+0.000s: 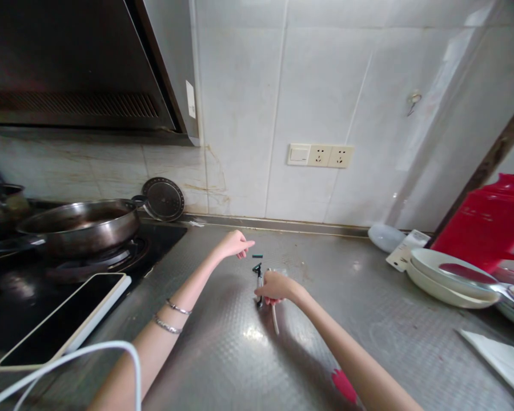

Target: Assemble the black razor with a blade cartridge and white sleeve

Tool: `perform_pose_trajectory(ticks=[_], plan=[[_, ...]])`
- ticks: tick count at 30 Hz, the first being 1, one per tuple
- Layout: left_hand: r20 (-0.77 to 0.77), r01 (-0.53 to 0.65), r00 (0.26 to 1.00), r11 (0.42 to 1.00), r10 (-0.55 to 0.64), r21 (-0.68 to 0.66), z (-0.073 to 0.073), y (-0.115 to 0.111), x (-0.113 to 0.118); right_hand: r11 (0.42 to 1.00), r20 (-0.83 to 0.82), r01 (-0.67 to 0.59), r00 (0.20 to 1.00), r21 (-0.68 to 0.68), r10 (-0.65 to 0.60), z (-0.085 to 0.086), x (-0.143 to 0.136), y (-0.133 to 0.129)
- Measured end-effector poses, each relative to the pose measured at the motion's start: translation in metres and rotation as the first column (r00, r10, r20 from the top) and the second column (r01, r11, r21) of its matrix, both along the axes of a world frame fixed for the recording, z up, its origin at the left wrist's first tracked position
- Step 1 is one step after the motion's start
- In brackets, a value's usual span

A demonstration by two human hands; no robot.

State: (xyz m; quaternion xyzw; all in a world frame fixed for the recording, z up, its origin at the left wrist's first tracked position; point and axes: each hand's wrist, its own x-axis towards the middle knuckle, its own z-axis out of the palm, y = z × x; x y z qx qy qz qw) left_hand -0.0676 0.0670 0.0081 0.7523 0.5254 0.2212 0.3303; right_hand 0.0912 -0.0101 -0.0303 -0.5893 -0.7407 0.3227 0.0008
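My right hand (276,286) is closed on a razor handle (259,283) low over the metal counter. The razor's dark head (257,267) points toward the wall. A thin white stick (275,321) sticks out below the same hand; its other end is hidden by the palm. Just beyond the razor lies a small dark green blade cartridge (257,256), apart from it. My left hand (236,244) hovers left of the cartridge, fingers loosely apart, with nothing visible in it.
At left, a steel pan (85,225) and a phone (64,322) rest on the stove. A white cable (111,345) crosses the lower left. At right stand white bowls (441,285), a red jug (486,222) and a white card (408,251). A pink item (344,385) lies near my right forearm.
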Motion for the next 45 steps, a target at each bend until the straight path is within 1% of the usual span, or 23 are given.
perform_pose_trajectory(ticks=[2,4,6,8,9,11,14,16,18,24,28,30,31,33,35,37,39,41,43,45], plan=[[-0.045,0.003,0.999,0.998,-0.001,0.056,-0.003,0.004,-0.003,0.998,-0.006,0.026,1.000,0.054,-0.026,0.009,0.010,0.005],[-0.102,-0.007,0.995,0.988,0.023,0.153,-0.009,0.009,-0.006,0.989,-0.027,0.085,0.996,0.122,-0.083,0.020,0.025,0.012],[-0.137,-0.022,0.989,0.961,0.062,0.274,-0.018,0.016,-0.008,0.972,-0.054,0.163,0.986,0.171,-0.156,0.030,0.043,0.019],[-0.141,-0.034,0.986,0.931,0.091,0.363,-0.032,0.024,-0.010,0.951,-0.083,0.230,0.973,0.205,-0.217,0.037,0.062,0.025],[-0.143,-0.032,0.985,0.925,0.093,0.380,-0.040,0.028,-0.011,0.942,-0.098,0.259,0.965,0.216,-0.243,0.039,0.071,0.028],[-0.164,0.022,0.985,0.912,0.050,0.409,-0.058,0.035,-0.010,0.924,-0.128,0.306,0.950,0.229,-0.283,0.040,0.087,0.034],[-0.226,0.088,0.974,0.885,0.020,0.457,-0.080,0.042,-0.008,0.915,-0.158,0.329,0.941,0.235,-0.298,0.039,0.100,0.038],[-0.276,0.136,0.961,0.875,-0.003,0.464,-0.089,0.046,-0.005,0.915,-0.164,0.330,0.940,0.232,-0.298,0.038,0.104,0.039],[-0.308,0.170,0.951,0.866,-0.019,0.471,-0.092,0.049,-0.001,0.916,-0.163,0.329,0.941,0.228,-0.298,0.037,0.104,0.040],[-0.307,0.215,0.950,0.841,-0.062,0.497,-0.093,0.054,0.010,0.922,-0.162,0.308,0.948,0.237,-0.275,0.038,0.102,0.039],[-0.312,0.224,0.949,0.811,-0.055,0.540,-0.097,0.053,0.012,0.921,-0.141,0.298,0.953,0.252,-0.269,0.035,0.103,0.040],[-0.307,0.232,0.950,0.798,-0.062,0.557,-0.097,0.051,0.012,0.915,-0.120,0.278,0.960,0.292,-0.253,0.033,0.103,0.042],[-0.301,0.237,0.951,0.790,-0.069,0.566,-0.095,0.050,0.012,0.905,-0.106,0.261,0.965,0.335,-0.239,0.031,0.102,0.042],[-0.283,0.244,0.955,0.766,-0.085,0.594,-0.089,0.045,0.014,0.867,-0.083,0.207,0.978,0.453,-0.190,0.028,0.101,0.043],[-0.261,0.255,0.959,0.734,-0.109,0.630,-0.079,0.038,0.018,0.815,-0.081,0.138,0.990,0.563,-0.111,0.026,0.098,0.043],[-0.250,0.275,0.958,0.704,-0.142,0.655,-0.067,0.030,0.024,0.774,-0.094,0.084,0.995,0.628,-0.031,0.023,0.094,0.042],[-0.249,0.289,0.955,0.681,-0.160,0.672,-0.056,0.020,0.031,0.747,-0.103,0.051,0.994,0.663,0.023,0.022,0.090,0.041],[-0.252,0.305,0.951,0.661,-0.179,0.685,-0.048,0.012,0.037,0.729,-0.097,0.030,0.994,0.684,0.049,0.021,0.088,0.039],[-0.246,0.318,0.948,0.651,-0.202,0.690,-0.043,0.006,0.042,0.722,-0.084,0.020,0.995,0.692,0.053,0.020,0.086,0.038],[-0.228,0.317,0.948,0.654,-0.221,0.687,-0.042,0.001,0.045,0.725,-0.072,0.009,0.996,0.689,0.056,0.020,0.086,0.037]])
